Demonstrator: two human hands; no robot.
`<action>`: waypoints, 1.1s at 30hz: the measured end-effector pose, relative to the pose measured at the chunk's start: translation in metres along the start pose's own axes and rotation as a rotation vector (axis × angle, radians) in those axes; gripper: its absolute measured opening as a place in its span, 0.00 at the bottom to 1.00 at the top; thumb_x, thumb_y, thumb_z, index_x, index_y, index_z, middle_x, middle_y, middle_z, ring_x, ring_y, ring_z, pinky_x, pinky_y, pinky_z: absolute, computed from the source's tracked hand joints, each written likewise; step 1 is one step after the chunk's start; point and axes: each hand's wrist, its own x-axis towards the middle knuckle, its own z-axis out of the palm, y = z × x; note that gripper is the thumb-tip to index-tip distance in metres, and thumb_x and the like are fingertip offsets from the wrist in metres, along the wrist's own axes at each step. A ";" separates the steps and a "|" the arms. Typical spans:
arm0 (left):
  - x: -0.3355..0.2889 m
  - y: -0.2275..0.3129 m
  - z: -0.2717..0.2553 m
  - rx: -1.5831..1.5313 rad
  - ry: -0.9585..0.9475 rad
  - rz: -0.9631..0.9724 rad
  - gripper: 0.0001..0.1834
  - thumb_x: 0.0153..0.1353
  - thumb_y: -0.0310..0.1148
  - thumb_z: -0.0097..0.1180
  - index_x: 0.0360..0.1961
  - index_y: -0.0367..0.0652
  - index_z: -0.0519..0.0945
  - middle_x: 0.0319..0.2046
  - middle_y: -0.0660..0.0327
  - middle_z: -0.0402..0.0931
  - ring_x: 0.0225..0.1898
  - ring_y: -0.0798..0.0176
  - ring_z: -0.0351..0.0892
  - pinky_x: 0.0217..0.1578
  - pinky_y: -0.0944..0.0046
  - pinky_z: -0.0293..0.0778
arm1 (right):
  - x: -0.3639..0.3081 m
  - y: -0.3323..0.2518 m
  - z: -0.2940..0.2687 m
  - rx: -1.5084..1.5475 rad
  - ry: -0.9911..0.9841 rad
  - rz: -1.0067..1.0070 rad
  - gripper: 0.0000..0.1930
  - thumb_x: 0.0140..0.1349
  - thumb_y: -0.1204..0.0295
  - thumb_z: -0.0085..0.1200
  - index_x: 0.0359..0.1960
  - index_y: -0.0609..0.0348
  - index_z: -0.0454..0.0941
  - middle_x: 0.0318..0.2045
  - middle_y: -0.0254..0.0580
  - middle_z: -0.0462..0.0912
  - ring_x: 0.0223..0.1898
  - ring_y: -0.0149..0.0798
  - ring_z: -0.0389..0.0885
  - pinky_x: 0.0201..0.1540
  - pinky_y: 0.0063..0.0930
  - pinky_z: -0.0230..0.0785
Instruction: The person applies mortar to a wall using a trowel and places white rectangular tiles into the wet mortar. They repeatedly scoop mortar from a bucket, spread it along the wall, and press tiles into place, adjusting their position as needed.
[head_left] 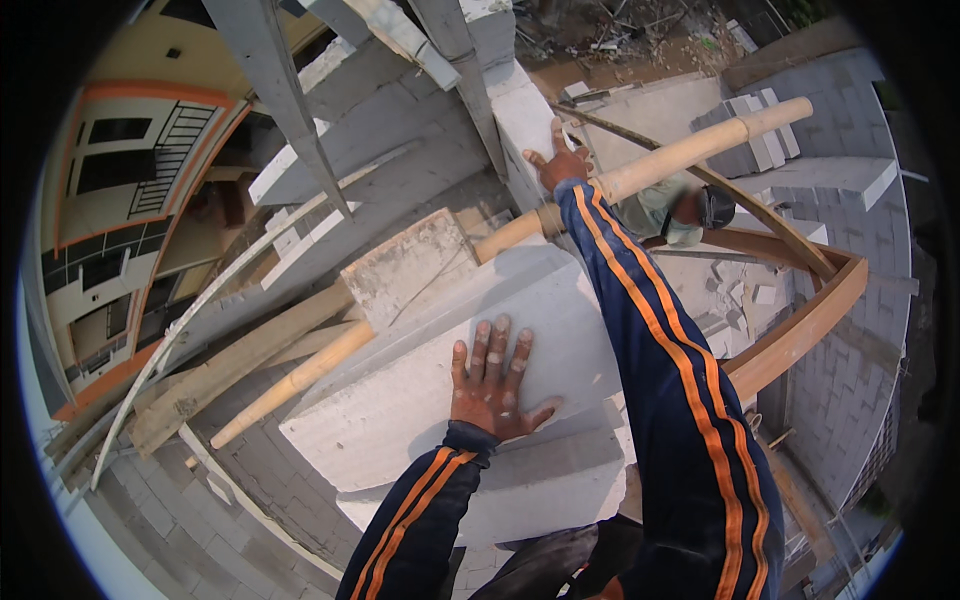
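Observation:
My left hand (492, 385) lies flat, fingers spread, on a white lightweight concrete block (365, 405). Dust whitens its fingertips. Under that block rests another white block (545, 480), close to my body. My right arm is stretched far forward, and my right hand (563, 162) rests with its fingers apart on the pale top of a block wall (522, 105). A thick bamboo pole (705, 155) runs crosswise beneath my right forearm and on behind the blocks. Beside the stack, a dusty square board (412, 265) leans over the pole.
Below to the right, a person in a dark cap (715, 208) is partly hidden by the pole. A brown wooden frame (800, 325) and a slanting timber (765, 215) stand near them. Wooden planks (235, 370) lie at left. Grey posts (275, 90) rise ahead; the ground is far below.

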 end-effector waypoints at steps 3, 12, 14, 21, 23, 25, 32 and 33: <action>0.001 0.001 -0.003 0.011 0.014 0.010 0.62 0.42 0.68 0.68 0.75 0.51 0.56 0.75 0.44 0.47 0.77 0.41 0.38 0.70 0.32 0.34 | 0.001 0.001 0.000 0.001 -0.006 -0.007 0.50 0.57 0.30 0.51 0.76 0.16 0.36 0.70 0.75 0.53 0.67 0.77 0.59 0.68 0.56 0.57; 0.003 0.005 -0.013 0.059 -0.041 0.002 0.61 0.43 0.65 0.68 0.75 0.50 0.57 0.75 0.45 0.46 0.77 0.41 0.40 0.70 0.32 0.35 | 0.027 0.028 -0.007 -0.026 -0.202 -0.214 0.54 0.60 0.38 0.55 0.78 0.35 0.30 0.71 0.74 0.52 0.73 0.66 0.53 0.73 0.47 0.52; 0.004 0.005 -0.013 0.083 -0.019 0.007 0.60 0.44 0.65 0.68 0.75 0.50 0.56 0.74 0.44 0.47 0.76 0.41 0.40 0.71 0.33 0.35 | 0.017 0.043 -0.007 -0.040 -0.159 -0.253 0.53 0.62 0.43 0.55 0.78 0.48 0.33 0.71 0.75 0.52 0.72 0.67 0.55 0.73 0.45 0.53; 0.004 0.004 -0.008 0.125 0.029 0.018 0.59 0.45 0.65 0.67 0.75 0.50 0.56 0.74 0.45 0.48 0.76 0.42 0.42 0.72 0.34 0.37 | -0.033 0.069 -0.008 -0.224 -0.055 -0.349 0.40 0.65 0.51 0.55 0.76 0.36 0.51 0.70 0.71 0.54 0.69 0.62 0.63 0.71 0.43 0.58; 0.004 0.003 -0.006 0.109 0.034 0.024 0.59 0.45 0.65 0.66 0.75 0.51 0.56 0.74 0.45 0.49 0.76 0.41 0.42 0.71 0.34 0.37 | -0.037 0.067 -0.006 -0.090 0.030 -0.336 0.36 0.61 0.51 0.61 0.71 0.34 0.63 0.70 0.70 0.54 0.63 0.61 0.71 0.67 0.42 0.64; 0.003 0.003 -0.004 0.099 0.036 0.021 0.58 0.46 0.65 0.66 0.75 0.51 0.57 0.74 0.45 0.49 0.76 0.41 0.43 0.71 0.33 0.37 | -0.037 0.062 -0.003 -0.016 0.090 -0.313 0.35 0.58 0.50 0.65 0.68 0.37 0.70 0.69 0.71 0.54 0.60 0.60 0.75 0.65 0.41 0.67; 0.003 0.002 -0.004 0.061 0.051 0.016 0.58 0.46 0.66 0.65 0.74 0.51 0.58 0.74 0.45 0.50 0.75 0.41 0.44 0.70 0.32 0.39 | -0.034 0.049 -0.005 -0.052 0.159 -0.305 0.34 0.49 0.49 0.71 0.59 0.43 0.80 0.57 0.72 0.70 0.53 0.58 0.79 0.56 0.43 0.74; 0.003 0.002 -0.005 0.068 0.060 0.019 0.58 0.46 0.66 0.65 0.74 0.51 0.58 0.74 0.45 0.50 0.75 0.41 0.44 0.70 0.32 0.39 | -0.035 0.050 -0.007 -0.024 0.146 -0.276 0.34 0.48 0.48 0.71 0.59 0.44 0.81 0.57 0.72 0.71 0.52 0.58 0.79 0.56 0.44 0.75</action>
